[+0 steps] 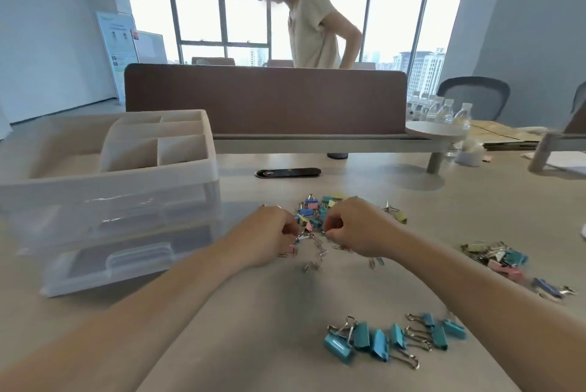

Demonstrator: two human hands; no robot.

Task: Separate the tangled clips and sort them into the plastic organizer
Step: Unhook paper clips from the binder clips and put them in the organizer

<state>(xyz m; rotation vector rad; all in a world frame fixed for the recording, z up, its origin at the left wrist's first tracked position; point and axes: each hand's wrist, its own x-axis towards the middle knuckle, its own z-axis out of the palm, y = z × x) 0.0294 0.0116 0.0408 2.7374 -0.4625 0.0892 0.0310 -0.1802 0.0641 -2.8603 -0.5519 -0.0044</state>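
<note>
Where the tabletop (253, 312) is nearest, a row of teal binder clips (393, 339) lies, and a mixed heap (498, 260) lies farther to the right. Beyond them the left hand (272, 234) and the right hand (355, 228) are close together, both with curled fingers that pinch a tangle of small clips (312, 245) between them. Just behind the hands lies a coloured clip pile (317, 206). The plastic organizer (107, 188) stands at the left, apart from the clips. Far behind a brown divider (266, 96), a person (312, 30) stands.
</note>
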